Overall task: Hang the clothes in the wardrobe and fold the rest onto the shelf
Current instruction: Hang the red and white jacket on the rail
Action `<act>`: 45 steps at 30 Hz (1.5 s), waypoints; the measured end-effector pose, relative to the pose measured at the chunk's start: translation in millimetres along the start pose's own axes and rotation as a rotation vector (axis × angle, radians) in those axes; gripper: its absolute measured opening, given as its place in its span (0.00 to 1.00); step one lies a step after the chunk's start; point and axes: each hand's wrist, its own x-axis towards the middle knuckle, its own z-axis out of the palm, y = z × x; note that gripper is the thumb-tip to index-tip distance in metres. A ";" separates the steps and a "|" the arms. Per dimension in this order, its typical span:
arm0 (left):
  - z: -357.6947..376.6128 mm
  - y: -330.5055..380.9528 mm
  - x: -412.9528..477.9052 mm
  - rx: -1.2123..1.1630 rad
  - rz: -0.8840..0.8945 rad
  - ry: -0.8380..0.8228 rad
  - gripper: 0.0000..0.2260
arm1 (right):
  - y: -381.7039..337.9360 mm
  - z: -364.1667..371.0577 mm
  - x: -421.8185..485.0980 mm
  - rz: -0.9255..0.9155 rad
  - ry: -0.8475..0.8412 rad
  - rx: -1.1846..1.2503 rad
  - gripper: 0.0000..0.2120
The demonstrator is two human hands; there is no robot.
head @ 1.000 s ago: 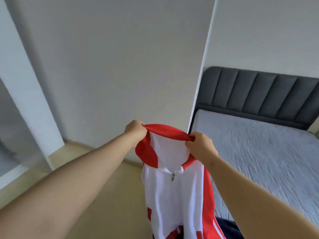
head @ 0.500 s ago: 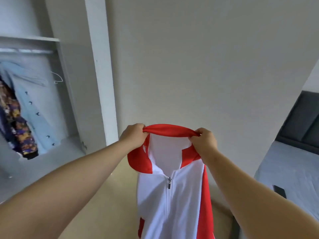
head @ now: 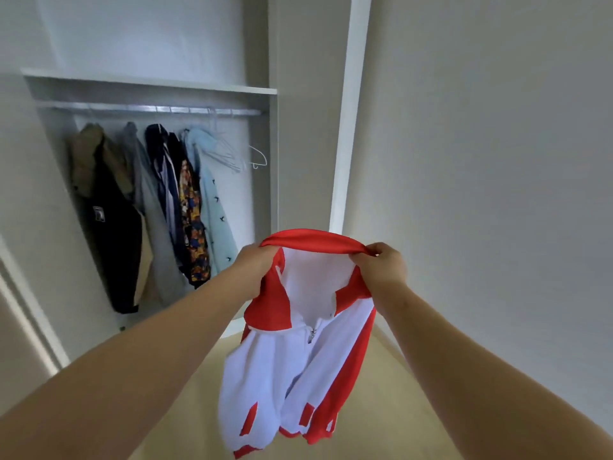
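A red and white zip jacket (head: 298, 370) hangs in the air in front of me, held up by its red collar. My left hand (head: 253, 270) grips the collar's left side and my right hand (head: 381, 268) pinches its right side. The open wardrobe (head: 272, 180) stands ahead on the left. Its metal rail (head: 149, 109) carries several hung garments (head: 149, 210) and a few empty white hangers (head: 242, 154) at the right end. A white shelf (head: 149, 83) runs just above the rail.
A white wardrobe door edge (head: 348, 127) stands upright between the opening and a plain grey wall (head: 481, 161) on the right. Beige floor (head: 381, 410) lies below the jacket. Another white panel (head: 30, 310) frames the left side.
My view has swung left from the bed to the open wardrobe, which now fills the left half. Both hands keep the same hold on the jacket collar; the jacket swings a little.
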 end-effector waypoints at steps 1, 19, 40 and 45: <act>-9.5 1.8 12.1 -0.018 0.017 0.046 0.13 | -2.4 17.3 10.3 -0.017 -0.023 0.010 0.05; -105.2 95.9 284.3 -0.394 -0.051 0.339 0.11 | -70.5 282.5 259.2 -0.125 -0.464 0.066 0.09; -203.3 174.3 572.0 -0.457 -0.033 0.285 0.17 | -124.6 557.7 442.6 -0.118 -0.479 0.114 0.07; -212.4 187.5 626.6 -0.392 0.009 0.267 0.17 | -132.5 596.4 481.2 -0.127 -0.509 0.072 0.05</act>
